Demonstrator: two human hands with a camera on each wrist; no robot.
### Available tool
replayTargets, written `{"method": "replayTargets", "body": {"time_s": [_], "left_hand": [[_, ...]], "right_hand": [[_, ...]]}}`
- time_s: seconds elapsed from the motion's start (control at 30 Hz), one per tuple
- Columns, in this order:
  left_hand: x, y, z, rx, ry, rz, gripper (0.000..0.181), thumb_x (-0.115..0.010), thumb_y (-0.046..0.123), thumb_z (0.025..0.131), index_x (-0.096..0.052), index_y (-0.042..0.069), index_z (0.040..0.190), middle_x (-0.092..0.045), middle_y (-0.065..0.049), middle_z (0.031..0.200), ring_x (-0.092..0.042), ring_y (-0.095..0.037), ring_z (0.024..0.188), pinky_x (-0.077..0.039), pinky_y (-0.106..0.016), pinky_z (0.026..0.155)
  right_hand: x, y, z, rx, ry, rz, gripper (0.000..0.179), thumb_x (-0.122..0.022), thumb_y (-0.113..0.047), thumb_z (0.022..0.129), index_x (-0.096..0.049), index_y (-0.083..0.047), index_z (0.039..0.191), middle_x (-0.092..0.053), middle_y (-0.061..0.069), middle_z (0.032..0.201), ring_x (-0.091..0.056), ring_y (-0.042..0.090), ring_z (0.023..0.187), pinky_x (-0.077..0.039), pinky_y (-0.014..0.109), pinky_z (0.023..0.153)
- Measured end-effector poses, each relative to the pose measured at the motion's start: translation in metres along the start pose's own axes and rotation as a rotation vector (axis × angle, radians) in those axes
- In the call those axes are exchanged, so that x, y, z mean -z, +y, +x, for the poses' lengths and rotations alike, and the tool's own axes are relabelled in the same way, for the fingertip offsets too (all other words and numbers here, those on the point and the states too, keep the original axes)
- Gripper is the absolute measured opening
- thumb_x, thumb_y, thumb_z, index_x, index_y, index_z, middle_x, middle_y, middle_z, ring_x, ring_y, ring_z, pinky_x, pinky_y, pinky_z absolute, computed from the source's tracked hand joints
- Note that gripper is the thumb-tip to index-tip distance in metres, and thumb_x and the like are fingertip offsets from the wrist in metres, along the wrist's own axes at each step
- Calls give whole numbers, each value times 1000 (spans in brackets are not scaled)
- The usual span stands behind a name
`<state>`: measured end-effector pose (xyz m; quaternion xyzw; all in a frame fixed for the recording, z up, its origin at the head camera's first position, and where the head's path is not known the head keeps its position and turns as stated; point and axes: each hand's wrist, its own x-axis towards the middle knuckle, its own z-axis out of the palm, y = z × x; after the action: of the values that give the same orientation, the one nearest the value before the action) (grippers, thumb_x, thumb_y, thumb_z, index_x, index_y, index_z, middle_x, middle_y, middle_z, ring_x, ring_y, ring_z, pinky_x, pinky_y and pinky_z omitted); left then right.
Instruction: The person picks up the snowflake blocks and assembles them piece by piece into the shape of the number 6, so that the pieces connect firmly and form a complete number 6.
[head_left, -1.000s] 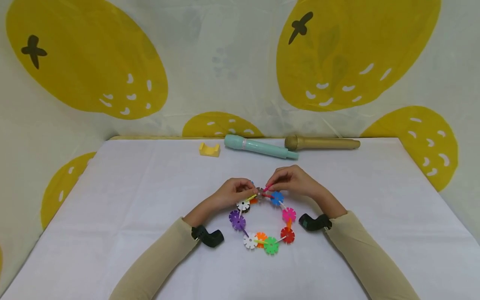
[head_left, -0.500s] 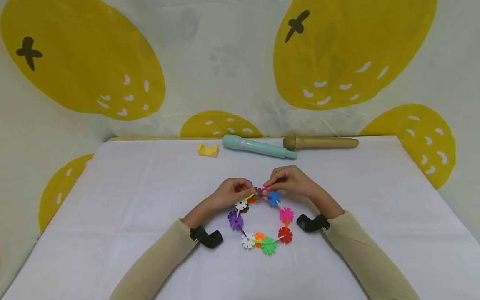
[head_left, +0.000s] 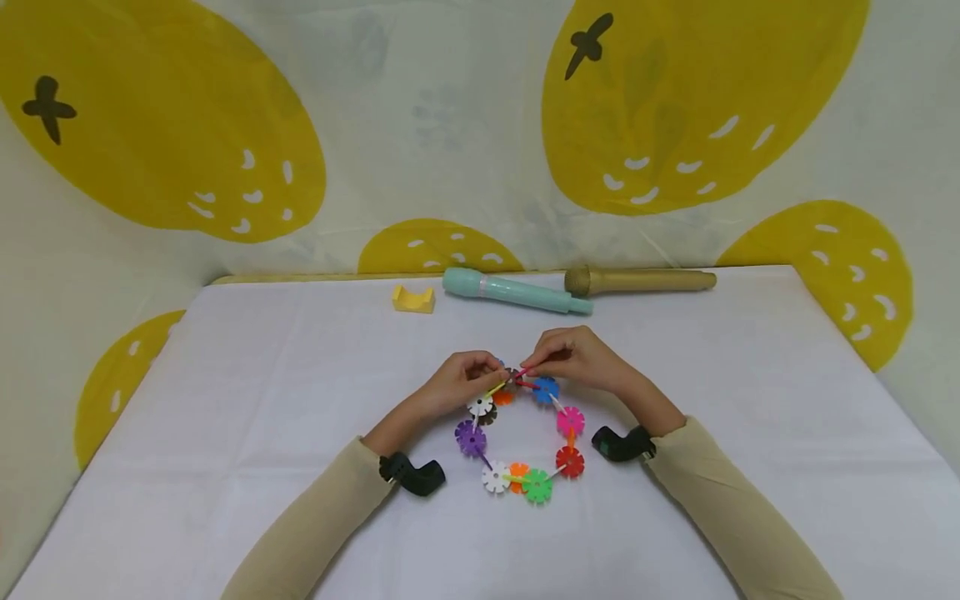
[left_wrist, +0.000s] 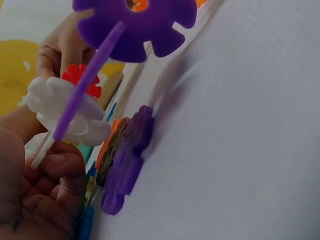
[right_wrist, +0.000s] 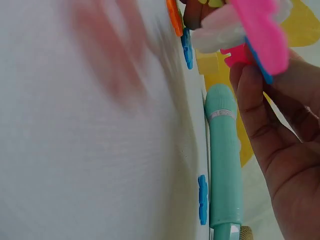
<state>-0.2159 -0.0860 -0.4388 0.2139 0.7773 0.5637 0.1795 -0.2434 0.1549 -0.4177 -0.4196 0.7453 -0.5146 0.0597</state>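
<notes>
Colourful notched plastic snowflake discs form a ring (head_left: 537, 486) on the table, slotted into one another, alternately flat-facing and edge-on. My left hand (head_left: 459, 383) pinches a brown snowflake disc (head_left: 513, 380) at the ring's far side, beside an edge-on yellow disc (head_left: 495, 389). Thumb and fingers of my right hand (head_left: 576, 357) pinch a pink snowflake disc (head_left: 524, 371), edge-on, right at the brown disc's rim. In the left wrist view, a purple disc (left_wrist: 135, 35) and a white disc (left_wrist: 65, 107) of the ring partly cover the left fingertips.
Loose discs lie under and around the ring, among them an orange disc (head_left: 519, 477), a brown one (head_left: 487, 414) and a blue one (right_wrist: 202, 200). Behind the hands lie a teal microphone (head_left: 517, 292), a gold microphone (head_left: 645, 281) and a small yellow stand (head_left: 414, 299).
The right hand has shifted slightly left, bringing the pink disc closer against the brown one. The left hand keeps its hold, and the head view has drifted a little.
</notes>
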Motion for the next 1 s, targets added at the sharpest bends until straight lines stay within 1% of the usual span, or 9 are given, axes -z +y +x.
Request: {"method": "replayTargets", "body": {"time_s": [0.1,0.2,0.3,0.4,0.5,0.6,0.73,1.0], "left_hand": [[0,0,0,17,-8,-4,17,-62,14,95,-66,-2,100,-64,0,81,-50,-8,66,-41,-20,61],[0,0,0,20,-22,2,16,-63,15,95,-67,0,99,-63,2,80,-48,-8,65,-39,-20,59],[0,0,1,13,-31,1,16,-63,16,95,-67,0,100,-63,3,81,-49,-8,66,-40,-20,61],[0,0,1,11,-30,-12,16,-63,15,96,-66,0,100,-64,0,83,-51,-9,68,-42,-20,63],[1,-1,1,17,-20,-24,17,-61,16,96,-65,0,102,-67,-3,88,-52,-10,71,-44,-21,66],[1,-1,1,30,-8,-33,18,-60,17,97,-65,1,104,-68,-5,92,-52,-11,72,-44,-21,67],[1,0,1,52,6,-42,19,-61,19,97,-66,2,104,-68,-4,93,-51,-11,74,-43,-21,66],[1,2,2,85,12,-53,20,-61,20,97,-65,2,105,-66,-2,92,-51,-12,75,-42,-21,67]], "right_hand": [[0,-4,1,-33,-30,2,14,-74,7,79,-75,3,92,-70,11,86,-62,12,78,-50,21,66],[0,-6,1,-83,-51,-2,13,-73,4,81,-74,2,94,-70,10,89,-62,12,81,-52,23,70],[1,-8,-1,-128,-54,-24,17,-74,2,82,-73,2,99,-70,11,93,-62,12,82,-53,25,72],[4,-8,-2,-166,-50,-45,22,-75,-1,82,-71,2,104,-70,10,97,-62,13,83,-54,26,72],[8,-6,-4,-189,-37,-64,21,-76,-4,83,-72,1,103,-70,9,97,-61,14,82,-53,26,69],[14,-3,-6,-203,-14,-77,16,-74,-4,84,-73,-2,100,-70,8,94,-61,15,76,-51,25,64],[21,4,-8,-229,22,-112,13,-74,-4,85,-74,-4,98,-69,8,93,-61,15,71,-50,24,60],[30,8,-11,-342,78,-224,16,-76,-5,83,-73,-2,99,-69,11,98,-57,17,78,-49,23,70]]}}
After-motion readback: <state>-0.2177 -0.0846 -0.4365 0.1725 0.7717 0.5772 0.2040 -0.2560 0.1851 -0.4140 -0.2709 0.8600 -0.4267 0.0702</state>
